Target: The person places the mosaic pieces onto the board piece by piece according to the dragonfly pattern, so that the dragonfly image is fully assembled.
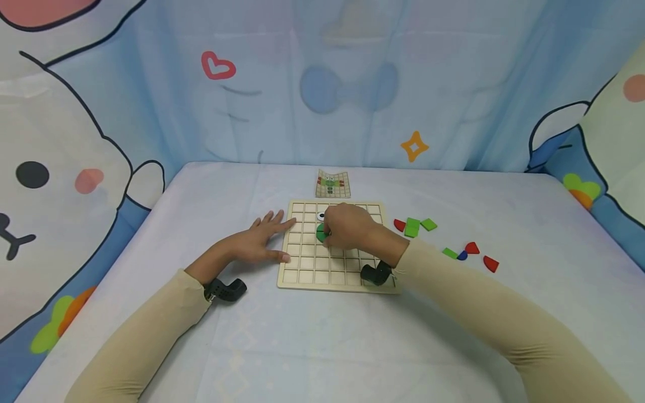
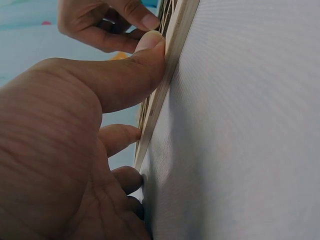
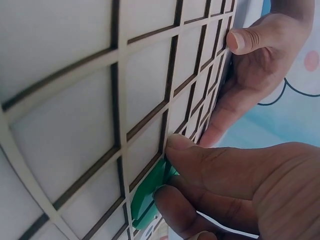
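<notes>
A wooden grid board (image 1: 305, 276) lies on the table. My left hand (image 1: 258, 239) has its fingers spread at the board's left side, thumb and fingertips touching its edge; the left wrist view shows the thumb (image 2: 150, 47) on the rim. Over the upper middle of the grid, my right hand (image 1: 347, 226) pinches at a green piece (image 3: 147, 190) between thumb and curled forefinger. Green rounded pieces (image 1: 320, 233) show beside those fingers in the head view, partly covered by them. Just above them sits a white piece with a black eye dot (image 1: 321, 216).
A small picture card (image 1: 332, 184) with a gridded figure lies behind the board. Loose pieces lie to the right: green squares (image 1: 411, 227), red pieces (image 1: 472, 248) and a blue piece (image 1: 462, 255). A printed curtain (image 1: 353, 134) hangs behind the white-covered table.
</notes>
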{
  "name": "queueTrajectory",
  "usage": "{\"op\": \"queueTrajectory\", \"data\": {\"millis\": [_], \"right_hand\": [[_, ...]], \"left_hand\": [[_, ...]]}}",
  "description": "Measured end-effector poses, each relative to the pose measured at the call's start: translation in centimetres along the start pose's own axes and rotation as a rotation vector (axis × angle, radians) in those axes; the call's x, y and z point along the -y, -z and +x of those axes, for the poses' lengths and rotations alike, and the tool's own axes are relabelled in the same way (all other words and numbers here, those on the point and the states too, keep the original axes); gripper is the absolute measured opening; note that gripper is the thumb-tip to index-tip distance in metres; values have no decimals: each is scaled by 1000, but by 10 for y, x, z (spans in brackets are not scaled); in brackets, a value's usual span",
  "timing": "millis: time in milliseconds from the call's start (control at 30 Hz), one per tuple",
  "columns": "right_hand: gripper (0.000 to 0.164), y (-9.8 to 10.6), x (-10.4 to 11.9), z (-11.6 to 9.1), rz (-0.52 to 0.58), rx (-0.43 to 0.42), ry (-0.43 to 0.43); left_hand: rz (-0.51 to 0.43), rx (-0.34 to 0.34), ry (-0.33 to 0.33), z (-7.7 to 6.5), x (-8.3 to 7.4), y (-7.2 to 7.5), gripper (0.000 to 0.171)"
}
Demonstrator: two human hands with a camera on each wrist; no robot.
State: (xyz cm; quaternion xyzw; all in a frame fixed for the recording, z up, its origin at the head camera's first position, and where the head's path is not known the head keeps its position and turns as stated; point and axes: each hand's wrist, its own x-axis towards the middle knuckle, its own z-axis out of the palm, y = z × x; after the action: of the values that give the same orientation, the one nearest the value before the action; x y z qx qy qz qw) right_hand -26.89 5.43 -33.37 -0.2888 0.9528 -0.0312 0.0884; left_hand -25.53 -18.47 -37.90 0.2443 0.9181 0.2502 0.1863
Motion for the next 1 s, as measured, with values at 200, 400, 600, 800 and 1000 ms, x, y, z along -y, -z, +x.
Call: {"op": "queueTrajectory", "data": {"millis": [200,400,600,800,1000], "right_hand": [[23,1,1,0,-6,5,-25],[22,1,2,0,-11,4,-29],[21,1,0,0,-6,-12,-38],[22,-2,-2,0,25,-23,-40],[32,-8,-4,-4,94,-31,-42]], "left_hand": [[-3,0,7,0,0,0,91],[-7,2,9,1,0,1,91],[-8,1,9,2,1,0,91],[-5,2,8,2,0,1,91],[-8,3,-9,0,1,0,91]]}}
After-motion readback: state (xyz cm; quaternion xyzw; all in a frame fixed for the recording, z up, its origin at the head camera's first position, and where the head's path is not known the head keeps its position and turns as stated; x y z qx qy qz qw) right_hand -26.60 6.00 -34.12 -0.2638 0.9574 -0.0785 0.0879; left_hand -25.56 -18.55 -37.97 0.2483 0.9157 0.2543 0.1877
